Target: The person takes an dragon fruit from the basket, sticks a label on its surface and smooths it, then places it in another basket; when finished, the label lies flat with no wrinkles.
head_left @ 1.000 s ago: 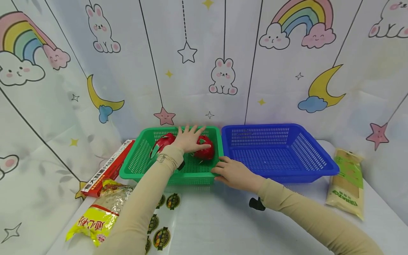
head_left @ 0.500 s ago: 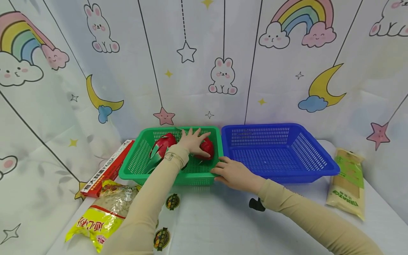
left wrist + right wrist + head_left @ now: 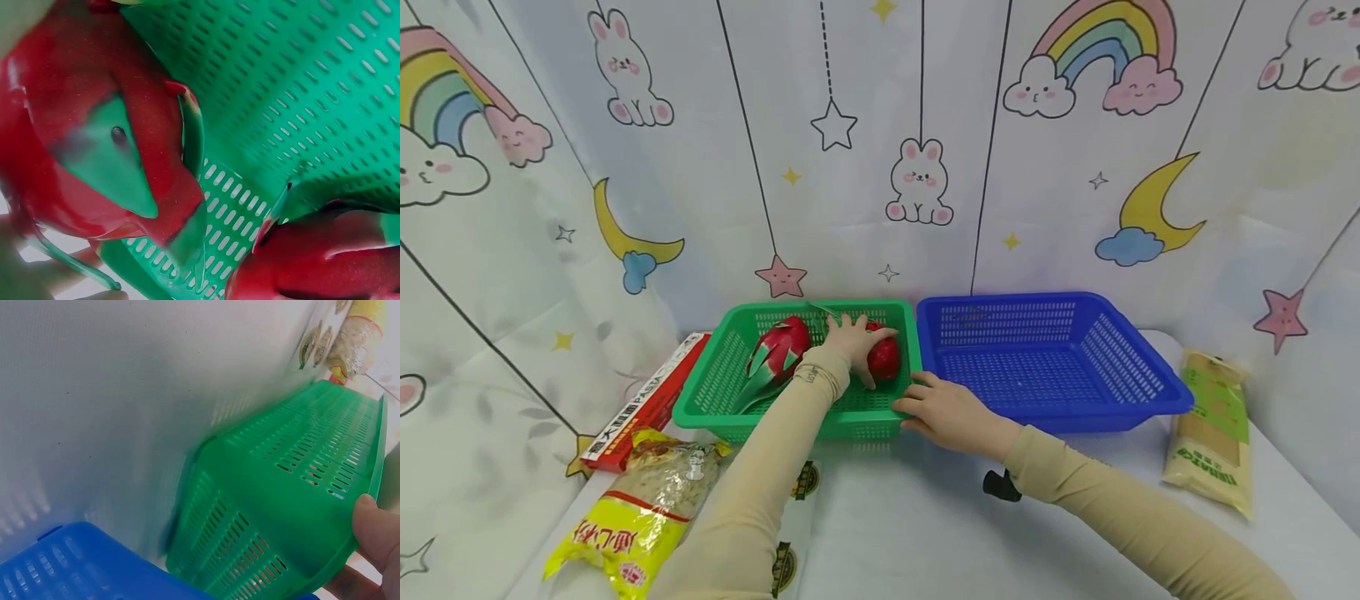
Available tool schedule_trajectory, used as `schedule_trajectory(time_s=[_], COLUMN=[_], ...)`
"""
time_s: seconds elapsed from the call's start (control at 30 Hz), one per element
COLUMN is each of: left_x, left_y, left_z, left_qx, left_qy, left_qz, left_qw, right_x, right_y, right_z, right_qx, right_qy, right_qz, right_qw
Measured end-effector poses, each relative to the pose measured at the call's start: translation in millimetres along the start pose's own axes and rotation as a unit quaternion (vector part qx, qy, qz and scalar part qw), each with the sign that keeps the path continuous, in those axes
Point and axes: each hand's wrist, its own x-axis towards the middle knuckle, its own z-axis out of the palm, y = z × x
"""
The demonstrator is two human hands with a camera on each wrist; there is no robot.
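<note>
Two red dragon fruits with green scales lie in the green plastic basket (image 3: 857, 428). My left hand (image 3: 850, 343) reaches into it and grips the right-hand dragon fruit (image 3: 883, 358), covering part of it. In the left wrist view, fingers (image 3: 37, 269) curl around the underside of that fruit, which fills the upper left. The other dragon fruit (image 3: 782, 343) rests in the left half of the basket, its long green tip pointing toward the front. With thumb outside and fingers over the edge, my right hand (image 3: 951, 414) holds the basket's rim near its front right corner.
A blue plastic basket (image 3: 1150, 408) stands right beside the green one. Left are a red pasta box (image 3: 617, 442) and a yellow bag of pasta (image 3: 640, 517). A green and tan packet (image 3: 1210, 433) lies at the right. Round stickers (image 3: 785, 567) lie near my left sleeve.
My left hand has come down and right onto the right-hand dragon fruit, its spread fingers now around it. My right hand has stayed at the basket's rim. The head view has shifted slightly.
</note>
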Motion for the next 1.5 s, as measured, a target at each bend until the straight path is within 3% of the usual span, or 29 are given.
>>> schedule_trajectory(time_s=[0.17,0.53,0.73,1.07,1.3,1.5], left_x=[-2.5,-4.9,-6.6,-16.5,-19.5,-22.2], left_y=[1.0,-4.7,-1.9,9.3,10.6,5.1], left_z=[0.6,12.2,6.1,-7.7,-10.8,-16.1], left_qx=[0.015,-0.004,0.012,0.090,0.111,0.113], left_qy=[0.013,0.022,0.022,0.020,0.025,0.051], left_qz=[-0.012,-0.009,0.002,0.027,0.038,0.048], left_qw=[0.9997,0.9997,0.9997,0.9954,0.9927,0.9911], right_x=[1.4,0.5,-0.1,-1.8,-2.4,-2.0], right_y=[-2,-7,-7,-6,-5,-2], right_z=[-1,0,-2,-2,-1,0], right_qx=[0.002,0.014,0.020,0.024,0.025,0.024], right_qy=[0.000,0.006,0.005,-0.001,-0.002,-0.001], right_qz=[0.001,-0.003,0.002,0.016,0.018,0.012], right_qw=[1.0000,0.9999,0.9998,0.9996,0.9995,0.9996])
